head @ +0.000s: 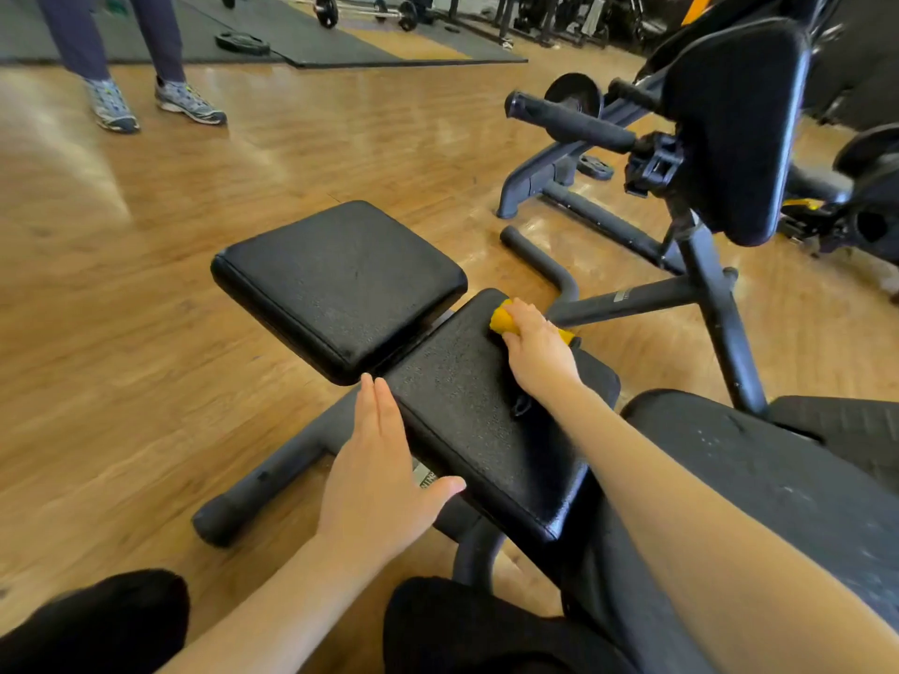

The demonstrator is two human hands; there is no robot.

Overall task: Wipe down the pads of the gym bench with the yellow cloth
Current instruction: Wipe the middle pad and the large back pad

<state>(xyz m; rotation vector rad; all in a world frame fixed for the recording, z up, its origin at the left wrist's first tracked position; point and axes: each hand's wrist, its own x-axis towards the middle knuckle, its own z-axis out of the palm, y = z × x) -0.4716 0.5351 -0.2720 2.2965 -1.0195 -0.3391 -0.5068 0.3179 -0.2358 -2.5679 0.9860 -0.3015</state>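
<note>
Two black square pads of the gym bench sit side by side at mid-frame: the far left pad (340, 284) and the nearer right pad (467, 411). My right hand (537, 352) presses a bunched yellow cloth (501, 319) onto the far corner of the right pad; most of the cloth is hidden under the hand. Flat and with fingers together, my left hand (377, 469) rests against the left edge of the right pad, holding nothing. A third larger black pad (759, 479) lies at the lower right under my forearm.
A tall upright back pad (734, 128) and a foam roller handle (569, 120) rise at the right on the dark frame. Frame tubes (272, 479) lie on the wooden floor. A person's legs and shoes (151, 102) stand far left. Barbells and plates (243, 42) lie behind.
</note>
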